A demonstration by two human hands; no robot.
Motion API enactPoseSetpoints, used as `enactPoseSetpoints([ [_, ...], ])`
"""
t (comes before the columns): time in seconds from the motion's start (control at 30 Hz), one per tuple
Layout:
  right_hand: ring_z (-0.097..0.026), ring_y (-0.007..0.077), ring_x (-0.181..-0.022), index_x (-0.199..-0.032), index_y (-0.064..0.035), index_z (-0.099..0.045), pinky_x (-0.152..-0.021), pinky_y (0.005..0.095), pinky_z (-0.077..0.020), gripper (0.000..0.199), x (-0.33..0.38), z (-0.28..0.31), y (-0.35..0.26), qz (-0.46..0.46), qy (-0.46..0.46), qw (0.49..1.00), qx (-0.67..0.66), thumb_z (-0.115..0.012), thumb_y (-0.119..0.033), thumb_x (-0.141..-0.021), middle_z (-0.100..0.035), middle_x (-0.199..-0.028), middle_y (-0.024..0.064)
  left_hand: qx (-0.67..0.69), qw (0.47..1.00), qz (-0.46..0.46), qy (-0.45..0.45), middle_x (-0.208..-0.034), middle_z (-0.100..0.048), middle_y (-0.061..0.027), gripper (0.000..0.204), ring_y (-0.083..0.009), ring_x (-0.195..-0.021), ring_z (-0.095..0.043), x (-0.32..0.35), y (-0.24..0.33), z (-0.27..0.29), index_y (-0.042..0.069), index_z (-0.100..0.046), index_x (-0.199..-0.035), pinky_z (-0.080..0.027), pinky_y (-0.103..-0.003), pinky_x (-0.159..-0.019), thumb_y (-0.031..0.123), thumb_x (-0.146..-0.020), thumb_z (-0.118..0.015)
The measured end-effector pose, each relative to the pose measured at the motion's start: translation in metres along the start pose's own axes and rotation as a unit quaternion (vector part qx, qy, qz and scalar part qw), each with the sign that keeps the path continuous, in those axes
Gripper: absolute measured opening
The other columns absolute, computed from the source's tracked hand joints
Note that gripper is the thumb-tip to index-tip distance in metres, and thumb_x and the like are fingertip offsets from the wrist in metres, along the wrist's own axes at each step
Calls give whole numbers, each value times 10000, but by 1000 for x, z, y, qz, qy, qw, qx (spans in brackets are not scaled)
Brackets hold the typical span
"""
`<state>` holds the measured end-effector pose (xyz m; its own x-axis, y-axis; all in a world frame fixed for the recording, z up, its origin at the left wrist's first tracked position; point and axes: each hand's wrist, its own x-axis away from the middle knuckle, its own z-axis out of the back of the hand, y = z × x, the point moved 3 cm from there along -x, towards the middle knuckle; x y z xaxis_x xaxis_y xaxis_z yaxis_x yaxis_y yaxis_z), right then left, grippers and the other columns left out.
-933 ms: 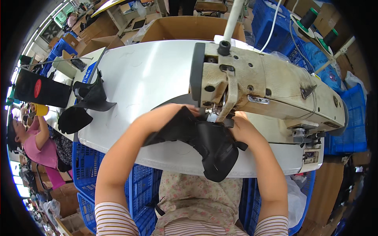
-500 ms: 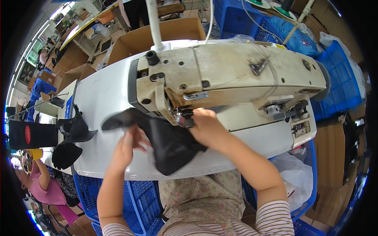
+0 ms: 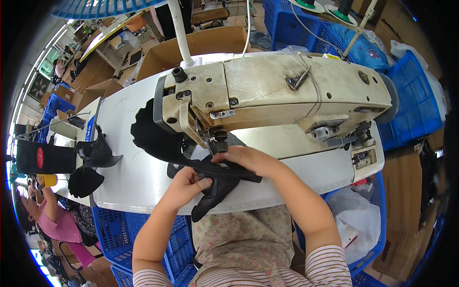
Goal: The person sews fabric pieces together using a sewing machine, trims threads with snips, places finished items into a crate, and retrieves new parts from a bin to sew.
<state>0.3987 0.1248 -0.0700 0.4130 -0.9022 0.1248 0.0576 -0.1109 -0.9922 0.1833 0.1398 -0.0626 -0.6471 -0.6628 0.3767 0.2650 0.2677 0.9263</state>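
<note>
A black fabric piece (image 3: 162, 138) lies at the needle end of a cream sewing machine (image 3: 287, 86); it stretches from behind the machine head toward the table's front edge. My left hand (image 3: 188, 185) is closed on its near part, thumb and fingers pinching it. Just in front of the presser foot area (image 3: 218, 143), my right hand (image 3: 246, 159) grips the same piece, fingertips curled at its upper edge. The machine head hides part of the fabric, and the needle tip cannot be made out.
More black pieces (image 3: 93, 162) lie at the table's left end, beside a black box (image 3: 46, 157). Blue crates (image 3: 114, 229) stand below the front edge, one with white plastic bags (image 3: 356, 215). A person in pink (image 3: 60, 222) sits at the left.
My left hand has gone from loose fingers beside the fabric to pinching it. The fabric has turned, one end now farther back. My right hand has moved slightly nearer to me.
</note>
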Motion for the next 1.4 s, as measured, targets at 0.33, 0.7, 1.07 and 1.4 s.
enactPoseSetpoints([
  [0.33,-628,345,-904,-1019,-7,-633,-766,457,-461,516,17,-55,-16,118,226,902,348,-567,-497,-873,-666,-945,174,164,983,-9,85,-1292,-504,-112,625,-226,-1242,-440,14,10,-19,-8,-397,-1387,-369,-358,-1033,165,-848,-662],
  [0.7,-546,293,-1147,-1084,-3,-640,-945,405,-453,403,-4,-2,0,171,154,843,486,-715,-220,-752,-581,-1211,135,-392,889,-194,133,-1387,-470,-172,653,-328,-1324,-382,-14,-27,12,8,-479,-1329,-222,-429,-1134,320,-799,-701],
  [1.07,-494,302,-1226,-1173,-22,-616,-986,401,-429,476,2,4,5,145,160,824,523,-730,-247,-769,-554,-1285,136,-218,944,-190,158,-1332,-508,-199,673,-347,-1338,-377,-17,-7,-12,9,-491,-1317,-293,-445,-1100,398,-810,-702],
  [1.4,-488,314,-1222,-1173,-35,-618,-994,429,-415,456,2,3,8,142,171,827,517,-725,-239,-780,-549,-1282,132,-222,944,-198,142,-1425,-415,-218,665,-344,-1335,-384,-15,-10,-9,3,-489,-1319,-270,-426,-1113,401,-826,-692],
])
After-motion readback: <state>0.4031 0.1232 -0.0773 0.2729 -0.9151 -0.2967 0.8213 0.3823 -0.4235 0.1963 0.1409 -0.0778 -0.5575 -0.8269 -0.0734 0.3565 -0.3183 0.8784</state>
